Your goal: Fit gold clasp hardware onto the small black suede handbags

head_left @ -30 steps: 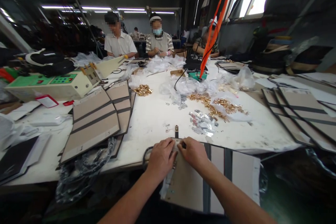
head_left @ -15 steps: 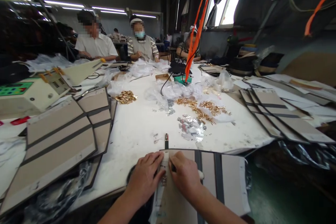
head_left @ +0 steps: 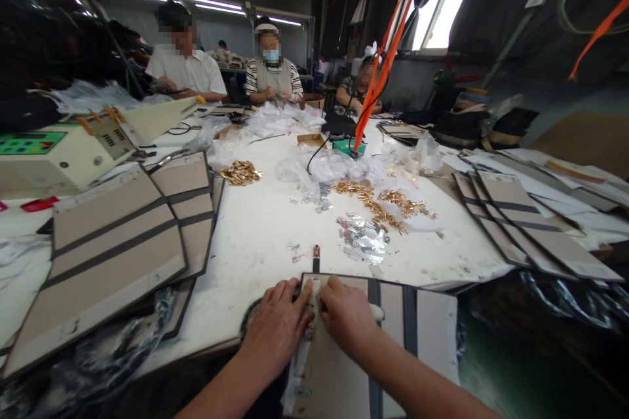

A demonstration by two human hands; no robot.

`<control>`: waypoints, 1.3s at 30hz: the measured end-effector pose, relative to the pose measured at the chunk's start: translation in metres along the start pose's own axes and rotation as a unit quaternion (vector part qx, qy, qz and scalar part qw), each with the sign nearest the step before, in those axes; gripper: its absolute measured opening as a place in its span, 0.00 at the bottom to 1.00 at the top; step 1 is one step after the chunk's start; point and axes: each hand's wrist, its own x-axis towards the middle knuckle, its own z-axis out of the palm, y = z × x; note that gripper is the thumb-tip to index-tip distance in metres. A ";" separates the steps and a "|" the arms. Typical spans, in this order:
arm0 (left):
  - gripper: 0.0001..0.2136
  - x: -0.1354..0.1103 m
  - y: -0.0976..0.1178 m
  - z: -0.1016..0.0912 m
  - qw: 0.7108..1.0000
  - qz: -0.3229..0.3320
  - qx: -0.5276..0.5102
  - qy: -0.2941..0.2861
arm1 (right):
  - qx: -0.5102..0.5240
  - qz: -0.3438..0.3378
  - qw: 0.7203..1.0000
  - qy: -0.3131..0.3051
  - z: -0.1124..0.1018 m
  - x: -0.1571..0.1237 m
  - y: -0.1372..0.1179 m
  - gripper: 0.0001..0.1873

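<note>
A beige panel with dark stripes [head_left: 422, 334] lies at the near edge of the white table [head_left: 265, 229], hanging over it toward me. My left hand [head_left: 278, 327] and my right hand [head_left: 346, 317] rest side by side on its left part, fingers curled and pressed around a pale strip with small metal fittings [head_left: 310, 304] between them. A short dark tool [head_left: 316, 257] lies on the table just beyond my fingers. What exactly the fingertips pinch is hidden.
Stacks of beige striped panels lie at left [head_left: 113, 249] and right [head_left: 521, 222]. Heaps of gold metal parts [head_left: 388, 203], silver foil scraps [head_left: 363, 239] and plastic bags sit mid-table. A cream machine [head_left: 69, 150] stands far left. Three people sit at the far end.
Both hands slid slightly down the panel from its top edge a second ago, then stayed pressed around the pale strip. The view swung a little; the table items did not move.
</note>
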 end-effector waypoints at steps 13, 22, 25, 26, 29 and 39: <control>0.26 -0.001 -0.010 -0.005 0.984 -0.046 -0.172 0.030 | 0.068 0.167 0.983 0.045 -0.028 0.076 0.104 0.09; 0.26 -0.003 -0.010 0.001 0.978 -0.048 -0.198 0.052 | 0.145 0.161 0.976 0.023 -0.026 0.081 0.118 0.10; 0.27 -0.003 -0.010 0.002 0.977 -0.048 -0.198 0.058 | 0.155 0.157 0.975 0.021 -0.030 0.082 0.119 0.11; 0.27 -0.003 -0.010 0.003 0.977 -0.047 -0.197 0.060 | 0.153 0.155 0.976 0.024 -0.032 0.082 0.118 0.10; 0.26 -0.004 -0.011 0.004 0.978 -0.045 -0.195 0.066 | 0.145 0.152 0.977 0.032 -0.042 0.082 0.114 0.07; 0.25 -0.004 -0.011 0.004 0.978 -0.046 -0.195 0.062 | 0.371 0.106 0.913 -0.131 -0.044 0.045 0.038 0.10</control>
